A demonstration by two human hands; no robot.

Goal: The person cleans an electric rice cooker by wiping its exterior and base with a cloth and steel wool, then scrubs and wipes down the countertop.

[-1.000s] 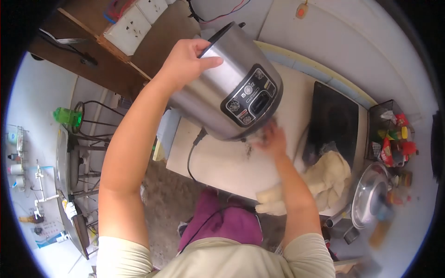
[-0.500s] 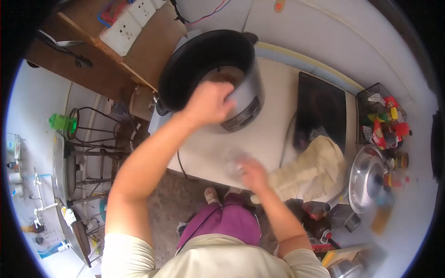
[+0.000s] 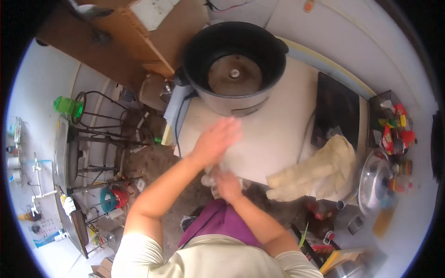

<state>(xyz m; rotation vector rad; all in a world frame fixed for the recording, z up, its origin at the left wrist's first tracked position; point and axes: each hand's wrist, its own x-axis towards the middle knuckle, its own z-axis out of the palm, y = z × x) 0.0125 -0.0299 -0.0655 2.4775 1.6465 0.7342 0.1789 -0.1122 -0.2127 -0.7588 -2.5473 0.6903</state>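
Note:
My left hand [image 3: 218, 141] is stretched out over the front edge of the white table [image 3: 269, 148], its fingers extended and a little blurred; I see nothing in it. Just below it, my right hand [image 3: 227, 186] is curled around a pale, see-through item [image 3: 211, 176], too smeared to name. Beyond both hands stands a large round pot-like appliance [image 3: 252, 104] with a black inside and a grey outer wall. Its floor shows a stained brownish disc [image 3: 220, 78] with a small round piece at the centre. Neither hand touches the appliance.
To the right are a black flat cooktop [image 3: 336, 111], a beige cloth [image 3: 320, 171], a metal lid [image 3: 371, 180] and a wire basket of packets [image 3: 391, 125]. A wooden cabinet [image 3: 174, 32] is at the upper left. A metal-legged stool [image 3: 99, 111] stands left.
My left hand has come out from the appliance's rim, down toward the table edge, and its fingers have straightened. My right hand has moved left and lower. The view has shifted.

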